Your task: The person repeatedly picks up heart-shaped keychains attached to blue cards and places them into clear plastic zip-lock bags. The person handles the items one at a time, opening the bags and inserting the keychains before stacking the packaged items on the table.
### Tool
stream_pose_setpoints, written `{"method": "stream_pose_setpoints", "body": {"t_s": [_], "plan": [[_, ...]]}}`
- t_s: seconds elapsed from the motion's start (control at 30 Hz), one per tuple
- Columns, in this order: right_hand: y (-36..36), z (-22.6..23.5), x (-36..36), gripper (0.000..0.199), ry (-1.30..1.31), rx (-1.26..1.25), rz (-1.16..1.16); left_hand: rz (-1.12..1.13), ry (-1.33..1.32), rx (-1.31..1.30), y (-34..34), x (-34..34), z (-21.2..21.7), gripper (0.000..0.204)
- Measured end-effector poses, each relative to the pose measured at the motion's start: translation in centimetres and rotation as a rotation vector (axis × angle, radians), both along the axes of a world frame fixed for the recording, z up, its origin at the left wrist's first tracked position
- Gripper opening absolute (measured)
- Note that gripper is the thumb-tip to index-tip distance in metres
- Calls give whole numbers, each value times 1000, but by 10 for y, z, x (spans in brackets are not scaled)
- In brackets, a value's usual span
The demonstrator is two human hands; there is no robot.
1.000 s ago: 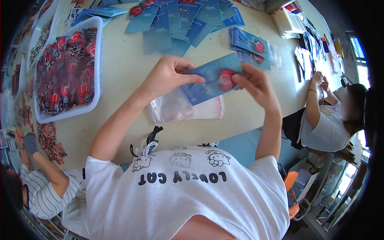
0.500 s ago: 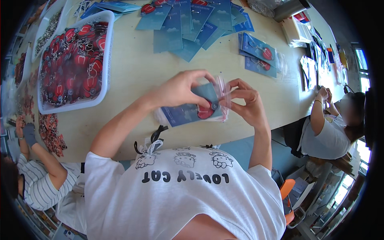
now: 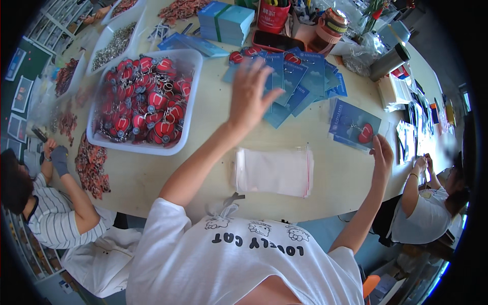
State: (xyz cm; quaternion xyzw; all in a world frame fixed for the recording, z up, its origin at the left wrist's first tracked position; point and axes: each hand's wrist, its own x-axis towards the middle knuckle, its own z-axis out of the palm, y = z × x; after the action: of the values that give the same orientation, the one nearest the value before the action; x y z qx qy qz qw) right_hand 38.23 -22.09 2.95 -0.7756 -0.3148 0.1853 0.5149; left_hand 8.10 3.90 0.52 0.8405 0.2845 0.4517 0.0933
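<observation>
My left hand (image 3: 250, 94), slightly blurred, reaches over the spread of blue cards (image 3: 285, 109) with its fingers apart and nothing seen in it. Some of these cards carry red keychains (image 3: 293, 57). At the right, my right hand (image 3: 382, 155) has its fingers closed at the lower right corner of a clear bag with a blue card and red keychain (image 3: 354, 124) in it. That bag lies on other bagged cards, mostly hidden beneath. In front of me lies a stack of clear zip bags (image 3: 273, 171), its red-edged side to the right.
A white bin of red keychains (image 3: 187, 109) stands left, with trays of metal parts (image 3: 114, 47) beyond. Card bundle (image 3: 226, 23), phone (image 3: 277, 40), bottle (image 3: 330, 30) and grey cylinder (image 3: 390, 62) are at the back. People work at both sides (image 3: 66, 208).
The bagged card and keychain went from between my hands to the pile at the right. My left hand moved up to the cards; the bag stack is uncovered. The view shifted.
</observation>
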Motion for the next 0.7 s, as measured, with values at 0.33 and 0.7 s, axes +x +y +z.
{"method": "stream_pose_setpoints", "body": {"t_s": [0.33,0.7], "plan": [[234,14,-174,42,-547,-88,529,263,373,-56,21,-31,-74,88],[292,-49,-193,59,-216,113,284,155,-152,-174,23,-30,-71,48]]}}
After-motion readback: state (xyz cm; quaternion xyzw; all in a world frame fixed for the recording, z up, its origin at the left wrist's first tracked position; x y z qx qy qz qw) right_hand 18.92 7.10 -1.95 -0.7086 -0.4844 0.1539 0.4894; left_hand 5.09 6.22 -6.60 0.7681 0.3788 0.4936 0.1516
